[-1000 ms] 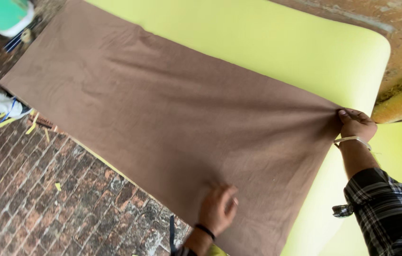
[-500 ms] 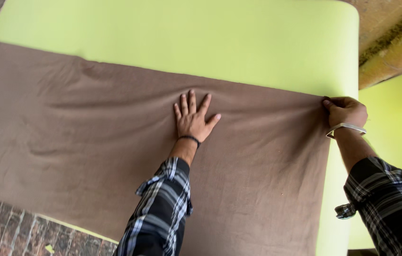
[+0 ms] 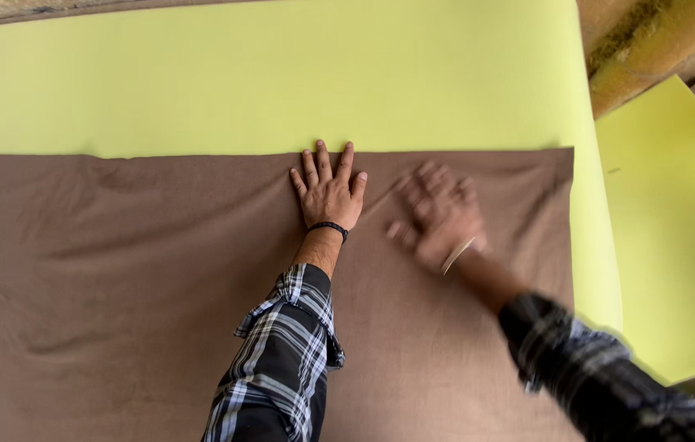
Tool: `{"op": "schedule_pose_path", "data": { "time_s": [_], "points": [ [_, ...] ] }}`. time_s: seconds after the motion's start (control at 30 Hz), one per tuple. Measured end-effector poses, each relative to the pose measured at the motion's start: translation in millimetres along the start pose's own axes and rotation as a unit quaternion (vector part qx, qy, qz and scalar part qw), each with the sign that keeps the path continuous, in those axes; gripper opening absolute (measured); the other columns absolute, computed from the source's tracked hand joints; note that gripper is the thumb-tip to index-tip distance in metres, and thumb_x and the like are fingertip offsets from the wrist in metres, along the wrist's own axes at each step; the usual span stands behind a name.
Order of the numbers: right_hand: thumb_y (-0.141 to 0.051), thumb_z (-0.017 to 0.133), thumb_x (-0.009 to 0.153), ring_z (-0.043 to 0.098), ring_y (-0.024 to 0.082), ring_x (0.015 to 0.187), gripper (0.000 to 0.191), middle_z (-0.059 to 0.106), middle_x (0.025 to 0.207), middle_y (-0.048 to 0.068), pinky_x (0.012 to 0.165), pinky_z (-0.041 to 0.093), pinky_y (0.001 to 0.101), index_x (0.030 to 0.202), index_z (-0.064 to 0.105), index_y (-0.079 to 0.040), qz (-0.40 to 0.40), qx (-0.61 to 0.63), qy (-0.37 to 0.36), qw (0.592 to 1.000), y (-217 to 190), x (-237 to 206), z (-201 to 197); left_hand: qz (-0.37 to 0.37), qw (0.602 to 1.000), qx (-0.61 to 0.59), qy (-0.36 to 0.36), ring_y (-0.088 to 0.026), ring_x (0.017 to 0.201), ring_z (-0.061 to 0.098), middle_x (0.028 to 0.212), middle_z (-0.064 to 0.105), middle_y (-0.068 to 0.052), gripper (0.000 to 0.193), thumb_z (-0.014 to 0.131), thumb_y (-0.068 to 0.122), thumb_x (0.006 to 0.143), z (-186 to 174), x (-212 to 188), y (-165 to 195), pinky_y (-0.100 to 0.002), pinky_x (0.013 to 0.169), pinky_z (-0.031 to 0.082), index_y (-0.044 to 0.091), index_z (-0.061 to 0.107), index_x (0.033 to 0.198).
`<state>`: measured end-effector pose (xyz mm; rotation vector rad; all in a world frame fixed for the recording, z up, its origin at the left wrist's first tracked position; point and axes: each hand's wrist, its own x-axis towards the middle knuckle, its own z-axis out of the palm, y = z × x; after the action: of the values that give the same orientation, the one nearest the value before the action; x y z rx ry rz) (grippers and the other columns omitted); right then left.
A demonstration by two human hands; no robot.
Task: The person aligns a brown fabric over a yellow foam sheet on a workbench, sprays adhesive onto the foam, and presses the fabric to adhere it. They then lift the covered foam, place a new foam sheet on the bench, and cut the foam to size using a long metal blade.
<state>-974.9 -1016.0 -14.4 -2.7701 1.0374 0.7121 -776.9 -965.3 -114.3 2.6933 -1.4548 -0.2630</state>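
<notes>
A large brown cloth [image 3: 118, 278] lies spread over a yellow-green foam sheet [image 3: 282, 74]. My left hand [image 3: 329, 190] rests flat on the cloth, fingers spread, its fingertips at the cloth's far edge. My right hand [image 3: 437, 217] is blurred with motion, open and flat over the cloth to the right of the left hand, holding nothing. Both arms wear plaid sleeves.
A second yellow-green foam sheet [image 3: 675, 237] lies to the right, lower than the first. A rough brown and ochre wall or ledge [image 3: 650, 41] runs along the upper right corner.
My right hand has let go of the cloth's right corner and swept left onto the cloth. My left hand has slid up to the cloth's far edge. The view has shifted.
</notes>
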Motion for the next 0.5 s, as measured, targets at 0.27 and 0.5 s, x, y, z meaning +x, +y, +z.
{"op": "schedule_pose_path", "data": {
  "time_s": [0.27,0.5],
  "points": [
    [-0.078,0.012,0.096,-0.004,0.027,0.158,0.093,-0.005,0.171,0.011,0.126,-0.002,0.0483,0.164,0.000,-0.015,0.265,0.163,0.140,0.940,96,24,73,-0.006,0.999,0.022,-0.027,-0.039,0.156,0.002,0.171,0.005,-0.012,0.066,0.032,0.062,0.102,-5,-8,8,-0.062,0.123,-0.001,0.038,0.019,0.162],
    [-0.080,0.016,0.093,-0.003,0.026,0.156,0.101,-0.001,0.169,0.013,0.122,-0.001,0.0440,0.161,0.004,-0.006,0.264,0.155,0.134,0.942,69,-101,170,0.057,0.998,0.023,-0.018,-0.039,0.156,0.006,0.170,0.008,-0.017,0.074,0.043,0.062,0.098,6,-20,4,-0.060,0.123,0.000,0.031,0.023,0.162]
  ]
}}
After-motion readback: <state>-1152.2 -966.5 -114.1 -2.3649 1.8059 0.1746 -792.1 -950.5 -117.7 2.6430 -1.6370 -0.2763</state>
